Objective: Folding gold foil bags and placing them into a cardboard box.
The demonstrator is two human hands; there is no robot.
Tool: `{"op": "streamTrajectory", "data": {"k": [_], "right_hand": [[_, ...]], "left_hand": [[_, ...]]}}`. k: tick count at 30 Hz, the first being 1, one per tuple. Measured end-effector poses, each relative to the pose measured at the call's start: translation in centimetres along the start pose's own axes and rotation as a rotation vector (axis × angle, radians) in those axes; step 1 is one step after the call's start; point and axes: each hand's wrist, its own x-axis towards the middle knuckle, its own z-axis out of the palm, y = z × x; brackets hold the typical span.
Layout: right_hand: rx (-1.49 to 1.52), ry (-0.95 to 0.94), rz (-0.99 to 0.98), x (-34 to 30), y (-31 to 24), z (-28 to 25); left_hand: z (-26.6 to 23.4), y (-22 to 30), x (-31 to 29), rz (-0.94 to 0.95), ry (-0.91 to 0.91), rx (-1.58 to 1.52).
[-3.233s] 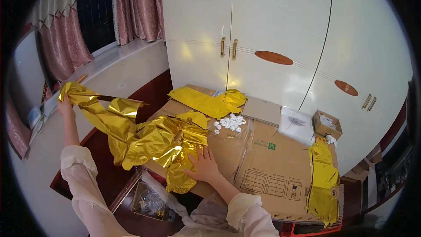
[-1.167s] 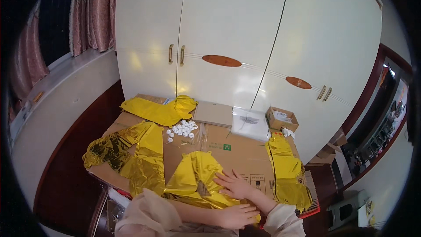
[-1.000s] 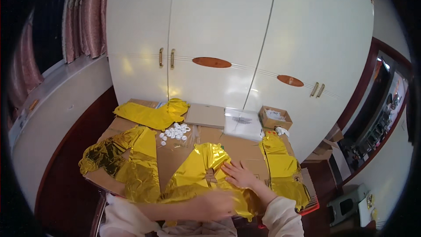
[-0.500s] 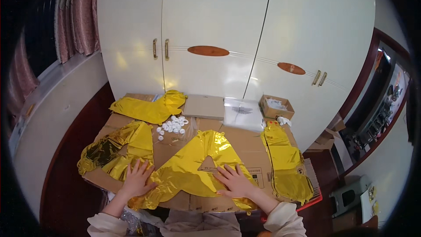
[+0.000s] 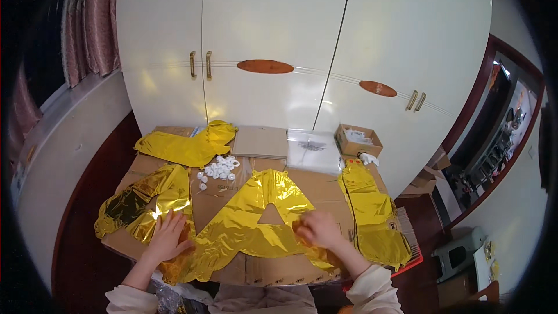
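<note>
A flat gold foil letter balloon (image 5: 273, 189), shaped like an A, lies in front of me with its two legs toward me. My left hand (image 5: 167, 237) rests with fingers spread between its left leg and another gold foil balloon (image 5: 168, 189) on the left, touching the foil. Over the A's right leg, my right hand (image 5: 321, 229) is curled with its fingertips down on the foil, which bends up under them. The palm side of the right hand is hidden. Cardboard (image 5: 232, 229) lies beneath the foil pieces.
More flat gold foil balloons lie at the back left (image 5: 186, 148) and at the right (image 5: 375, 215). White ribbon rolls (image 5: 220, 168) form a pile. Behind are cardboard sheets (image 5: 260, 141), clear plastic bags (image 5: 314, 150) and a small carton (image 5: 359, 139), before a white cabinet (image 5: 261, 17).
My right hand has gone from lying flat on the A's right leg to curled fingers, and the foil there now bends up. The left hand stays spread. The view has shifted slightly.
</note>
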Motion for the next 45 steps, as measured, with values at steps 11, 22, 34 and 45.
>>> {"op": "streamTrajectory", "data": {"k": [11,22,34,45], "right_hand": [[0.219,-0.066,0.509,3.0,7.0,0.1],[-0.016,-0.014,0.457,2.6,5.6,0.6],[-0.21,0.17,0.506,-5.8,12.7,-3.5],[-0.07,0.003,0.539,-14.3,13.1,-2.8]], "left_hand": [[0.9,12.4,12.0,0.652,0.053,-0.046],[7.2,20.1,18.6,0.676,0.053,0.054],[7.0,20.4,18.5,0.693,0.095,0.038],[7.4,20.9,19.4,0.676,0.035,0.045]]}}
